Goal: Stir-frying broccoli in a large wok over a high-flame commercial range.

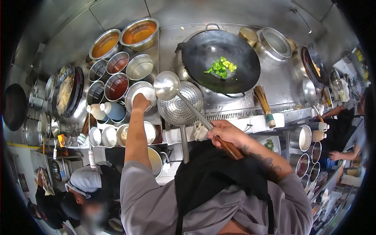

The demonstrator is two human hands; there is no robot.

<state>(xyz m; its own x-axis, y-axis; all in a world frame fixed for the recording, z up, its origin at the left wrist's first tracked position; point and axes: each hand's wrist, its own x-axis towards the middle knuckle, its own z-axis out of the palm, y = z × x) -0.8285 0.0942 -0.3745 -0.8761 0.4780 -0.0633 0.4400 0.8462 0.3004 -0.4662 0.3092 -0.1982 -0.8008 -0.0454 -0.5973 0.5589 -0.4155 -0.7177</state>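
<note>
My left hand [141, 102] reaches down into a metal pot of white powder or granules [147, 91]; its fingertips are hidden. The handle of a steel ladle [166, 83], part metal and part wood, is gripped in my right hand [224, 134]. The ladle's bowl hangs beside that pot, over a perforated steel skimmer [183, 105]. In the large black wok [243, 61] lies a small heap of green broccoli [220, 67].
Pots of red sauce [117, 88] and bowls of orange liquid [139, 32] stand at the left, near squeeze bottles [114, 111]. A bamboo wok brush [264, 105] rests right of the wok. Co-workers [88, 182] are at the lower left and far right [349, 117].
</note>
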